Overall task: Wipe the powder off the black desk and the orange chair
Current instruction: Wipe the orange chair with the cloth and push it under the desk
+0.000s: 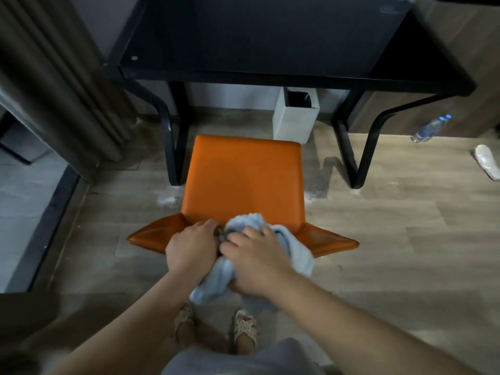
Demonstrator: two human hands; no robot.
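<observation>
The orange chair (243, 180) stands on the wood floor (392, 239) in front of the black desk (257, 36), its seat facing the person. Both hands meet at the chair's near edge over a light blue cloth (295, 250). The left hand (189, 247) and the right hand (257, 266) grip the bunched cloth, fingers curled round it. White powder (166, 200) lies on the floor beside the chair, near the desk's legs. A white bin (295, 117) sits under the desk

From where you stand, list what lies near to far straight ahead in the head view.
Sandalled feet → light blue cloth gripped by both hands → orange chair → white bin → black desk.
</observation>
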